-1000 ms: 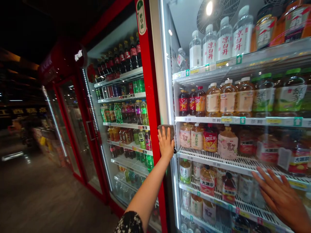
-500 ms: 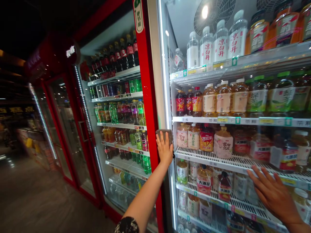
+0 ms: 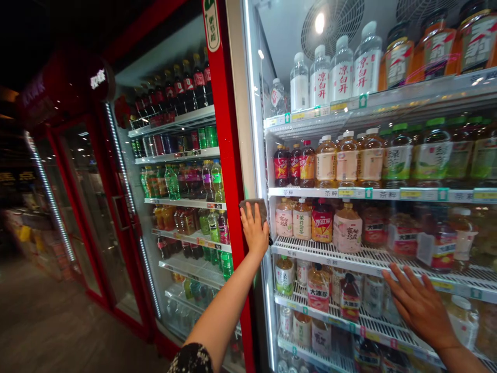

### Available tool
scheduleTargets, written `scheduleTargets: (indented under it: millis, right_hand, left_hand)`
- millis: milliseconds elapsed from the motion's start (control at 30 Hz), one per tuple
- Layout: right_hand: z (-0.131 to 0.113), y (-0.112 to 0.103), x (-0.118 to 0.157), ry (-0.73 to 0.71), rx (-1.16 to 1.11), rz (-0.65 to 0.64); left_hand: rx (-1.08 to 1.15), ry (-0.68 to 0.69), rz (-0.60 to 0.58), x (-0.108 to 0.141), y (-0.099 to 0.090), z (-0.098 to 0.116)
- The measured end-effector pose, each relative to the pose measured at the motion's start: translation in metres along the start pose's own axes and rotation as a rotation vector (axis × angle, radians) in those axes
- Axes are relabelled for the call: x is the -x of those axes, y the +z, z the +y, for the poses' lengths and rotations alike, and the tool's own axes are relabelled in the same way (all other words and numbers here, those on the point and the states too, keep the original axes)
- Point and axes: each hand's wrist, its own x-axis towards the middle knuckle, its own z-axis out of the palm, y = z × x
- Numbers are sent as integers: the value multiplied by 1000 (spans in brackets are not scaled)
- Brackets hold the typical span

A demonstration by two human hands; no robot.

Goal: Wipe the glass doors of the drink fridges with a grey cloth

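Presently, the left hand (image 3: pixel 255 230) is lying over a dark grey, roughly rectangular cloth (image 3: pixel 263 209), holding it against a tall beige upright panel (image 3: pixel 238 83) with fingers extended and slightly parted. The cloth is showing above the fingertips and along the right of the hand; whether any finger is curling around its edge, I cannot tell. The left forearm is reaching up from a black sleeve with a pale pattern (image 3: pixel 192 360).

Just left of the cloth, a glossy red upright post (image 3: pixel 229 171) is framing a drinks cooler, where dark bottles with red labels (image 3: pixel 186 85) are standing in a row on the top shelf.

Meanwhile, the right hand (image 3: pixel 421 305) is spreading its fingers wide, holding nothing, in front of a brightly lit white cooler. Its fingertips are overlapping the front edge of a white slatted shelf (image 3: pixel 373 257) in the view; whether the palm is touching anything, I cannot tell. A white-capped bottle with a pale label (image 3: pixel 464 318) is standing just right of that hand.

Higher up, clear plastic bottles with white caps and red lettering (image 3: pixel 341 72) are lining the top shelf, and green-capped bottles with green-and-white labels (image 3: pixel 399 155) are standing one level below.
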Motion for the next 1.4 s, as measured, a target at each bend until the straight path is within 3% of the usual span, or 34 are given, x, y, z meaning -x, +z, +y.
scheduleTargets:
  millis: [67, 133, 233, 333, 400, 467, 567, 667, 767, 900, 967, 1033, 1133, 1200, 1300, 1400]
  right_hand:
    - [1, 1, -1, 7, -3, 5]
    - [2, 2, -1, 18, -9, 7]
    - [3, 1, -3, 8, 0, -1]
    - [3, 1, -5, -10, 21, -1]
    - [4, 2, -6, -20, 44, 8]
    - [4, 3, -7, -26, 69, 20]
    - [3, 3, -9, -37, 88, 29]
    - [3, 0, -10, -46, 107, 25]
    - [3, -4, -11, -53, 143, -9]
    - [4, -6, -12, -70, 177, -38]
    - [4, -6, -13, -70, 179, -33]
    - [4, -5, -14, -79, 191, -29]
    - [4, -4, -15, -107, 230, -32]
    - [3, -5, -15, -110, 240, -40]
    - [3, -8, -15, -92, 228, -59]
    - [2, -12, -16, -88, 220, -80]
  left_hand:
    - [14, -13, 52, -36, -2, 14]
    - [14, 27, 55, -46, -3, 24]
    - [2, 238, -85, -19, -3, 25]
    - [2, 399, -217, 18, -4, 9]
    - [15, 321, -177, 20, -4, 2]
    - [36, 156, -76, -1, -3, 4]
    - [69, -33, 48, -51, -4, 29]
    - [91, 17, 44, -76, -3, 63]
    - [81, 210, -57, -51, 0, 75]
    - [31, 385, -213, 11, 2, 48]
    - [28, 309, -189, 21, 2, 33]
    - [47, 163, -95, 8, 3, 29]
    - [88, -21, 56, -32, 3, 51]
    - [100, -39, 85, -52, 4, 78]
    - [86, 118, 7, -49, 7, 109]
    - [58, 441, -159, -15, 8, 108]
